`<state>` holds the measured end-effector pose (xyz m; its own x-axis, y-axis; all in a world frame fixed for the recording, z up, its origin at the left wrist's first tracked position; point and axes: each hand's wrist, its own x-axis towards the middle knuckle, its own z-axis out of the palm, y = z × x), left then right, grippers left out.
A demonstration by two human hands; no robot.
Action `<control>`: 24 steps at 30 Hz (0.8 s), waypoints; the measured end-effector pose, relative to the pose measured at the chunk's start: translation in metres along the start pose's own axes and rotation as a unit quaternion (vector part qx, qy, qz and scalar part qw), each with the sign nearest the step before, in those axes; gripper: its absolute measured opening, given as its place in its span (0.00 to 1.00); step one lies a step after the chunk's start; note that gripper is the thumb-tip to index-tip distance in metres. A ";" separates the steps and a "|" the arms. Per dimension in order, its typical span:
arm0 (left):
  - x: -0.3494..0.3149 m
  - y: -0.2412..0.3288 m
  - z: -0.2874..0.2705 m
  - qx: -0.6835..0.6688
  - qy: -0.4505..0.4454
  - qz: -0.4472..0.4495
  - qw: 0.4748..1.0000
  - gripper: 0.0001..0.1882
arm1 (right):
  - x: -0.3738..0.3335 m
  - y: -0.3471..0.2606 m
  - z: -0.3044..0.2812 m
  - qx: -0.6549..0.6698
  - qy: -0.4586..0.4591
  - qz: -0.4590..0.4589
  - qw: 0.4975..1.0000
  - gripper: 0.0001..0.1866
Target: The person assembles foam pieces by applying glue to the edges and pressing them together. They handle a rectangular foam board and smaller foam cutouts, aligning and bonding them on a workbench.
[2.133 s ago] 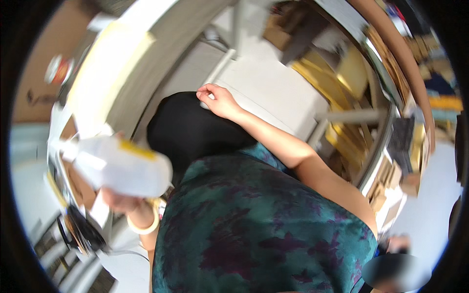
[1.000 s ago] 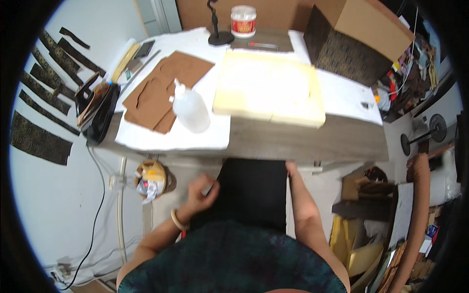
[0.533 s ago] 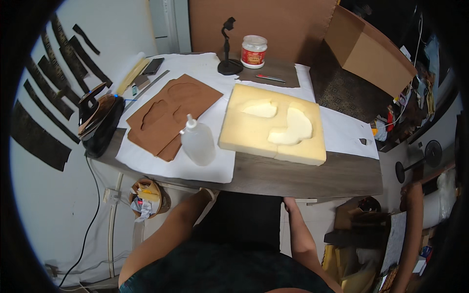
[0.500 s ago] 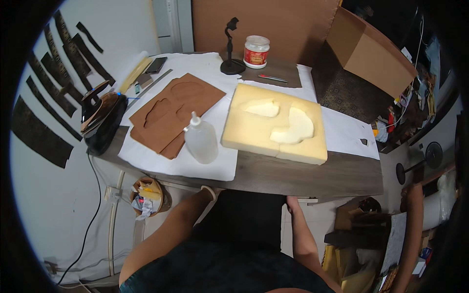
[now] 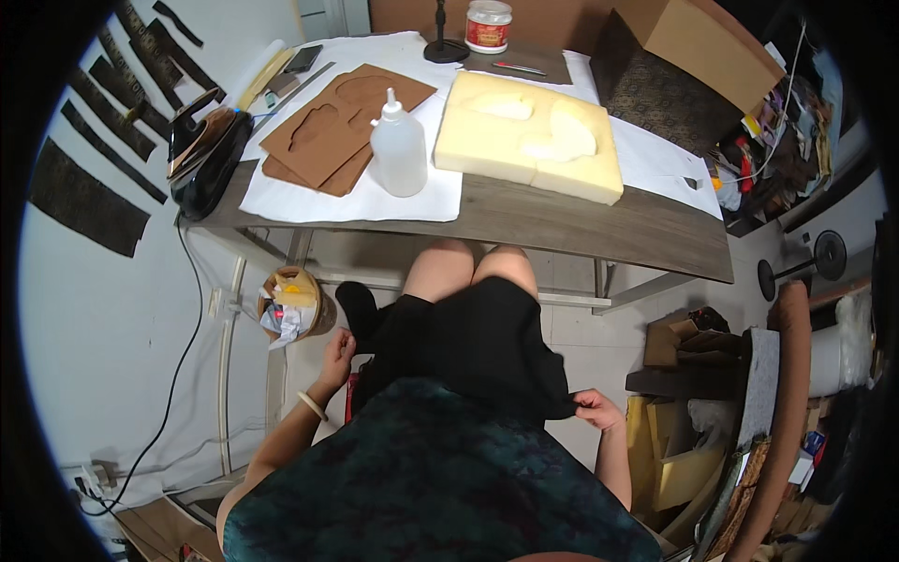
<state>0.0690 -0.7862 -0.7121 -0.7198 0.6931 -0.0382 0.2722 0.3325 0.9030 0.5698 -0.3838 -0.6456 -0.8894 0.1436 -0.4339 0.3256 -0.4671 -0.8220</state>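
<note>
I sit at a grey wooden table [image 5: 599, 225], looking down at my lap. My left hand [image 5: 337, 354] rests at my left hip, fingers touching the edge of my black skirt [image 5: 468, 337]. On the other side, my right hand [image 5: 595, 409] pinches the skirt's hem. Neither hand is near the table. On the table stand a white squeeze bottle [image 5: 398, 148], a yellow foam block [image 5: 529, 136] with hollowed shapes, and brown cut-out sheets [image 5: 342, 122] on white paper.
A black iron [image 5: 206, 155] sits at the table's left end, its cord hanging down. A small bin [image 5: 290, 304] with scraps stands under the table. A cardboard box [image 5: 702, 42], a jar [image 5: 488, 25] and a stand are at the back. Clutter fills the right side.
The view swung from the floor up to the table. The bottle now stands on the table. Both hands dropped to the skirt at my sides, and I have drawn closer under the table.
</note>
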 end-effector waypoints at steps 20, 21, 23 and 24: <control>0.279 0.342 0.006 -0.062 0.299 0.338 0.890 0.11 | 0.233 -0.254 0.203 -0.472 0.194 -0.435 0.742 0.06; 0.278 0.340 0.009 -0.114 0.288 0.323 0.894 0.12 | 0.248 -0.259 0.209 -0.426 0.203 -0.437 0.766 0.07; 0.270 0.340 0.008 -0.179 0.271 0.333 0.885 0.12 | 0.275 -0.275 0.213 -0.365 0.227 -0.452 0.782 0.15; 0.262 0.345 0.004 -0.223 0.256 0.326 0.882 0.12 | 0.287 -0.286 0.219 -0.341 0.228 -0.478 0.777 0.21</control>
<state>-0.0232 -0.4868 -0.4123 -0.7285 0.2259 0.6467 0.5390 -0.3936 0.7447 0.1510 -0.3998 -0.4544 -0.6737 0.5070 0.5376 -0.1816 0.5916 -0.7855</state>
